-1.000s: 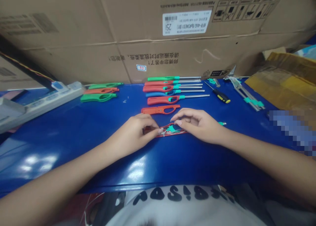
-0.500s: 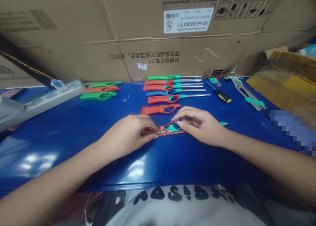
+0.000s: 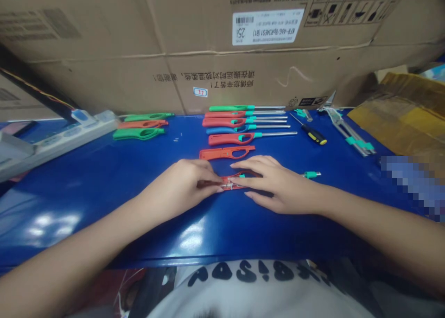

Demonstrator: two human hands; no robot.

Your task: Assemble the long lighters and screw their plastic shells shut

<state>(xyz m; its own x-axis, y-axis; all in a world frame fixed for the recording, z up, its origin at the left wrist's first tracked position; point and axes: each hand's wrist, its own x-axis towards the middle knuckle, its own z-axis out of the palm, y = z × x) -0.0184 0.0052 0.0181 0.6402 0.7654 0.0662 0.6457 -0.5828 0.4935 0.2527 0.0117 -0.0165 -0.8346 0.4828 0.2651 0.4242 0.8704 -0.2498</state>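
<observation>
An opened red gas lighter (image 3: 226,184) lies on the blue table with its inner parts and thin wires exposed. My left hand (image 3: 184,186) is closed around its left end, thumb and fingers pinching the shell. My right hand (image 3: 283,186) reaches over the lighter from the right, fingers stretched and apart, with fingertips at the inner parts; it covers much of the handle. Past that hand pokes out a teal end piece (image 3: 312,174). Just behind lies a loose red half shell (image 3: 219,153) with a trigger opening.
Behind the half shell is a row of long-nosed lighters (image 3: 229,138). Several handle shells (image 3: 139,133) lie beside a white power strip (image 3: 66,142). A screwdriver (image 3: 313,135) and metal tubes with teal pieces (image 3: 351,139) lie right. A large cardboard box (image 3: 121,86) stands behind.
My right hand has shifted slightly left and turned flatter, its fingers opening from a pinch and spreading over the lighter's middle. My left hand stays at the lighter's left end.
</observation>
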